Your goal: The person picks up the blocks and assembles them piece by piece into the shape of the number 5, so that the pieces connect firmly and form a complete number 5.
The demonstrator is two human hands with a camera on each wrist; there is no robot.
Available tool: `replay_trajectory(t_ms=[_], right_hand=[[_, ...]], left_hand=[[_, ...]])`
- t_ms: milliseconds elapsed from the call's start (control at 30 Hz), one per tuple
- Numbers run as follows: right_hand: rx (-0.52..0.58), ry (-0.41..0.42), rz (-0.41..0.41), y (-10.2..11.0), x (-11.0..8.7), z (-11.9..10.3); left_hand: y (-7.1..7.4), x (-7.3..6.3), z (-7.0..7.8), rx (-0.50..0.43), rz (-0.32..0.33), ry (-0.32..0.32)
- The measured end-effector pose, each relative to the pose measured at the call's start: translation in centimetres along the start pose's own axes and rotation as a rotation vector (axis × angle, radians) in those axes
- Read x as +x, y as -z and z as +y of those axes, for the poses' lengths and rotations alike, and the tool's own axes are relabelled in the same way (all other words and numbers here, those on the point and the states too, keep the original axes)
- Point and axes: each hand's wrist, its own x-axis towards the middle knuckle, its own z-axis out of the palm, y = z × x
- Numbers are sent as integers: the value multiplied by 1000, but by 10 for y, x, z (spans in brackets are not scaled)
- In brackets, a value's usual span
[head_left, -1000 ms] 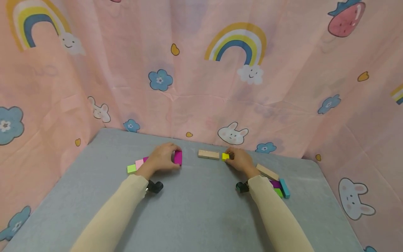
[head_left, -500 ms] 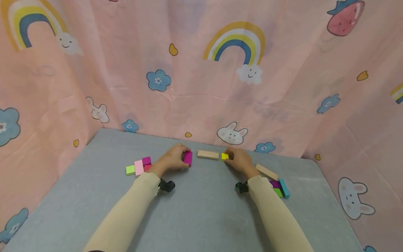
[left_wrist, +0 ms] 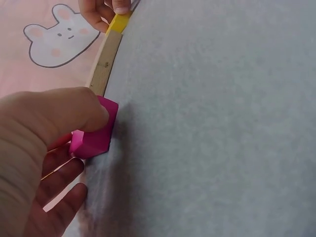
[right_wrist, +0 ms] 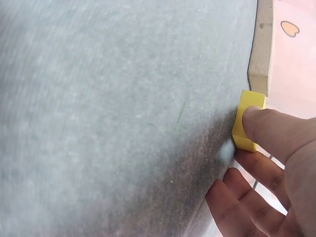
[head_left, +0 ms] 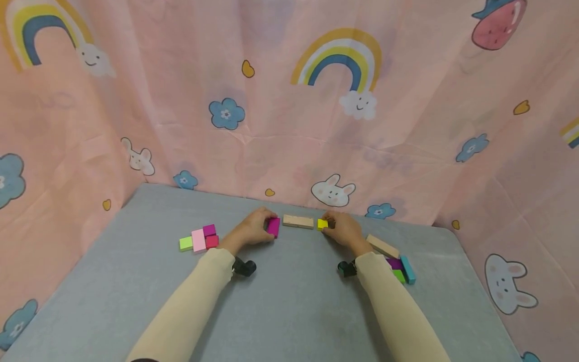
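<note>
Middle wooden block [head_left: 298,221]: a dark speck in the grain, no letter I can read.
Magenta block [head_left: 273,228], left of the middle wooden block: nothing legible.
Yellow block [head_left: 322,224], right of it: nothing legible.
Backdrop cloth [head_left: 280,118], behind it: printed pictures, no readable word or number.
Black wrist devices [head_left: 245,267], in front of it: too small for any brand to show.

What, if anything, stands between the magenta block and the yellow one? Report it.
A wooden block lies between them; the left hand grips the magenta block, the right hand the yellow block.
</note>
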Motion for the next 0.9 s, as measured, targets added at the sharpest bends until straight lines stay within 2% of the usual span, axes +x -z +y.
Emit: replay_trajectory(t_ms=[200,400,633,900], right_hand=[[-6,4,0,-2,1,1],[-15,-3,-8,-3,2,2],[-8,-6,-18,-2,3,3],[13,-8,-22,-3,3,2]], left_hand=[[-4,-2,-5,-52,30,15],[-9,-3,-11,-151,50,41],[-9,-2,-16,-252,33,75],[-9,-2,-19,-279,17,78]])
